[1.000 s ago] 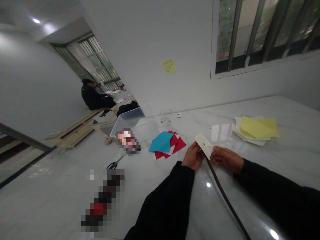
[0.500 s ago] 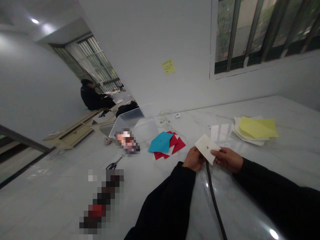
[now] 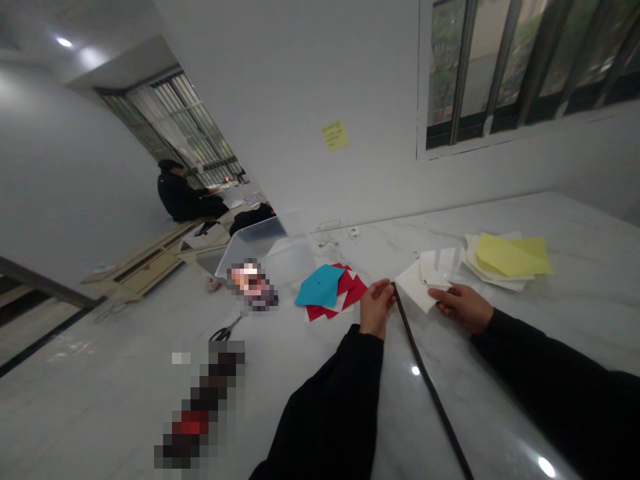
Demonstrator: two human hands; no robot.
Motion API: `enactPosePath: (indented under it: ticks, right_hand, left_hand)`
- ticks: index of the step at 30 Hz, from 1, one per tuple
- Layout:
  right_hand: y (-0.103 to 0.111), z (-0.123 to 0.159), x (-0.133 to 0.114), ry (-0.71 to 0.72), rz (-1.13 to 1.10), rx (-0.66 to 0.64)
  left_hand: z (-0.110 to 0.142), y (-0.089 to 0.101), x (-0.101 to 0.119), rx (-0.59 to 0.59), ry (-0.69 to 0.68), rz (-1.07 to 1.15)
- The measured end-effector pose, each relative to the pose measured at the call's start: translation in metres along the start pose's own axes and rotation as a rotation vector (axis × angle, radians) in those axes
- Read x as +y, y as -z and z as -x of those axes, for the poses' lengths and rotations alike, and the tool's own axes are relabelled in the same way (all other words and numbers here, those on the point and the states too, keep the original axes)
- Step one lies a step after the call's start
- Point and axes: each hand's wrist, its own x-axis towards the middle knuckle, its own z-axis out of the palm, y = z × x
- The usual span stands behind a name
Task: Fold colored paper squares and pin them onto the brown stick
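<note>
My left hand (image 3: 377,307) is closed, pinching the top end of a long, thin dark brown strip (image 3: 426,380). The strip runs down past the bottom edge of the view. In my right hand (image 3: 463,307) is a white felt-like sheet (image 3: 415,283), gripped at its right corner. A small mark or hole shows in the sheet, and its lower corner points toward me. The end of the strip is close to the sheet's left corner; I cannot tell whether they touch. Left of my hands lies a blue sheet (image 3: 323,287) with a small dark hole, on top of red sheets (image 3: 357,290) and white ones.
A yellow sheet (image 3: 515,257) tops a white pile on the right of the marble-patterned table (image 3: 300,373). Leftward are scissors (image 3: 225,331), a clear plastic bin (image 3: 255,233) and pixelated items. A white cable (image 3: 327,233) lies by the wall. A person (image 3: 180,193) sits far left.
My left hand has come away from the white sheet and moved left, bringing the strip's end out beside it. My right hand has shifted slightly right with the sheet.
</note>
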Motion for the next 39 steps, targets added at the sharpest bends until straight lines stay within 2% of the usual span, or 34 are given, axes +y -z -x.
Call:
enactPosePath:
  ticks: [4,7,10,14,18,20,24,27,31,39]
  right_hand:
    - [0.005,-0.003,0.001,0.058,0.064,0.033]
    - [0.007,-0.004,0.002,0.134,0.160,0.028]
    - [0.004,-0.001,0.002,0.199,0.287,0.027]
    - [-0.002,0.004,0.002,0.262,0.342,-0.031]
    - [-0.005,0.008,0.006,0.322,0.468,-0.062]
    - [-0.004,0.009,0.007,0.380,0.546,-0.026]
    - [0.001,0.008,0.006,0.584,0.680,0.081]
    - [0.005,0.007,0.003,0.696,0.749,0.059]
    - [0.005,0.007,0.003,0.741,0.785,-0.006]
    - [0.001,0.008,0.006,0.817,0.853,-0.024]
  left_hand:
    - [0.001,-0.001,0.008,0.057,-0.114,-0.096]
    - [0.007,-0.006,0.013,0.054,-0.240,-0.298]
    - [0.017,-0.012,0.011,-0.028,-0.357,-0.496]
    - [0.029,-0.016,0.002,-0.152,-0.417,-0.652]
    - [0.031,-0.016,-0.002,-0.206,-0.485,-0.754]
    - [0.030,-0.015,-0.001,-0.209,-0.488,-0.785]
    - [0.028,-0.013,0.000,-0.229,-0.450,-0.815]
    - [0.027,-0.012,-0.002,-0.272,-0.375,-0.791]
    - [0.027,-0.013,-0.001,-0.292,-0.340,-0.673]
    - [0.024,-0.015,0.003,-0.223,-0.201,-0.428]
